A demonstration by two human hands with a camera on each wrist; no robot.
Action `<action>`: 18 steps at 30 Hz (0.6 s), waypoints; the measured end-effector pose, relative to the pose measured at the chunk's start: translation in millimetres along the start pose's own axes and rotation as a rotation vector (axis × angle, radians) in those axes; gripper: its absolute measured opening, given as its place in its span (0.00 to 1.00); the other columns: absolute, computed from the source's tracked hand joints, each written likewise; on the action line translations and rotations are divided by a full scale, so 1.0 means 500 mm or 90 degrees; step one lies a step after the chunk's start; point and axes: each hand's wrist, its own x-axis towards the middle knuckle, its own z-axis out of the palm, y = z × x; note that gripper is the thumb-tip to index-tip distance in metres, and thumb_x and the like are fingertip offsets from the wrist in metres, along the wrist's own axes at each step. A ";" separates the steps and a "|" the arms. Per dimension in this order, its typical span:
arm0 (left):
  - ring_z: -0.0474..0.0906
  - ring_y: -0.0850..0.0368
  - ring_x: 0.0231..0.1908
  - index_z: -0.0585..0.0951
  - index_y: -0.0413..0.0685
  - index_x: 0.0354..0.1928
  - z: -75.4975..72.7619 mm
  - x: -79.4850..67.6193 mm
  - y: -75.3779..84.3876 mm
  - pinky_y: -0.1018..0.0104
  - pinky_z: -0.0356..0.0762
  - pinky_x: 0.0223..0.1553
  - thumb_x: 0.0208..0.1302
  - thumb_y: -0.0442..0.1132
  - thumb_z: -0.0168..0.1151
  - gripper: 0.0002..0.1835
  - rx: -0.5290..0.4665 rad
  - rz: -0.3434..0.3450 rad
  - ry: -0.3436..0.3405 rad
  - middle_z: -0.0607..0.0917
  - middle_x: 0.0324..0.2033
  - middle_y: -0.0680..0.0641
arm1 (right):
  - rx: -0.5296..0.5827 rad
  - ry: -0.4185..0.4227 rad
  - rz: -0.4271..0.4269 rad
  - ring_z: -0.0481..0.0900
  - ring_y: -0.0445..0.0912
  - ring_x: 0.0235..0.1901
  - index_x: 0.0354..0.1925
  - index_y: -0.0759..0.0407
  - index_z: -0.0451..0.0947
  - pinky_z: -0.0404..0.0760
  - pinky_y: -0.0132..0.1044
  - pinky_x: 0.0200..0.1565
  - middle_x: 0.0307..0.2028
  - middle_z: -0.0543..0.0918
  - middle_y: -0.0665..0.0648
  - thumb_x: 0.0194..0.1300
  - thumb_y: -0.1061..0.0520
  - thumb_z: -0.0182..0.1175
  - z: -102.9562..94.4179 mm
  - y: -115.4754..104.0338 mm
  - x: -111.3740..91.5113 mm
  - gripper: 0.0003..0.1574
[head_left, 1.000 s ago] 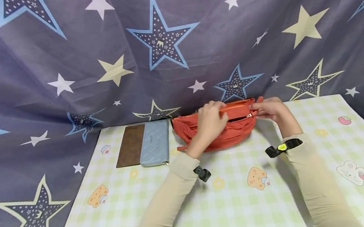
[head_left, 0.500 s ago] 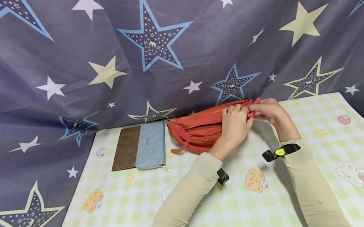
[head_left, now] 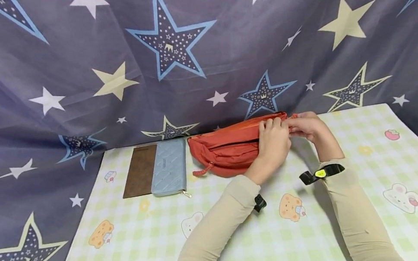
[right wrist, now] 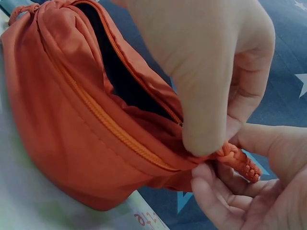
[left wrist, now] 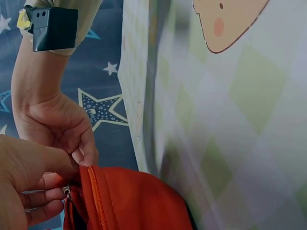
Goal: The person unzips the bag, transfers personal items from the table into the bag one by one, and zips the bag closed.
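A red-orange waist bag (head_left: 231, 156) lies at the back of the table, its zipped side facing up. Its zipper stands open along a dark slit (right wrist: 120, 79), well seen in the right wrist view. My left hand (head_left: 274, 142) pinches the bag's right end beside the zipper, thumb pressed down on the fabric. From the other side, my right hand (head_left: 308, 127) grips the same corner, fingers around its edge by a braided cord pull (right wrist: 244, 167). A metal zipper slider (left wrist: 66, 191) shows by my left fingers. Part of the corner is hidden by the fingers.
Left of the bag lie a light blue quilted wallet (head_left: 169, 166) with a zip pull and a flat brown wallet-like piece (head_left: 139, 171), side by side. A star-printed curtain (head_left: 200, 62) hangs right behind the checked tablecloth (head_left: 247, 247).
My left hand has moved right along the bag, from its middle to its right end, and now meets my right hand. The right hand has stayed at that corner.
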 end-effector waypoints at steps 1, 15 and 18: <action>0.77 0.57 0.46 0.85 0.56 0.49 0.000 0.000 0.001 0.60 0.69 0.55 0.61 0.45 0.68 0.14 0.001 0.001 -0.003 0.82 0.42 0.55 | -0.004 -0.002 -0.001 0.83 0.33 0.20 0.19 0.49 0.80 0.86 0.27 0.30 0.17 0.84 0.44 0.71 0.65 0.56 -0.001 0.001 0.001 0.24; 0.81 0.57 0.38 0.83 0.52 0.40 -0.005 -0.016 -0.034 0.67 0.77 0.40 0.62 0.39 0.68 0.05 -0.204 -0.060 0.003 0.81 0.37 0.52 | -0.035 -0.031 -0.011 0.85 0.32 0.25 0.23 0.47 0.82 0.84 0.24 0.31 0.21 0.87 0.42 0.72 0.64 0.57 -0.012 0.001 -0.002 0.21; 0.82 0.58 0.33 0.83 0.48 0.38 -0.007 -0.019 -0.048 0.71 0.77 0.34 0.63 0.35 0.66 0.03 -0.361 -0.105 0.019 0.83 0.34 0.50 | -0.051 -0.045 -0.007 0.86 0.34 0.26 0.27 0.49 0.82 0.86 0.26 0.35 0.23 0.87 0.43 0.73 0.63 0.58 -0.013 -0.003 -0.005 0.17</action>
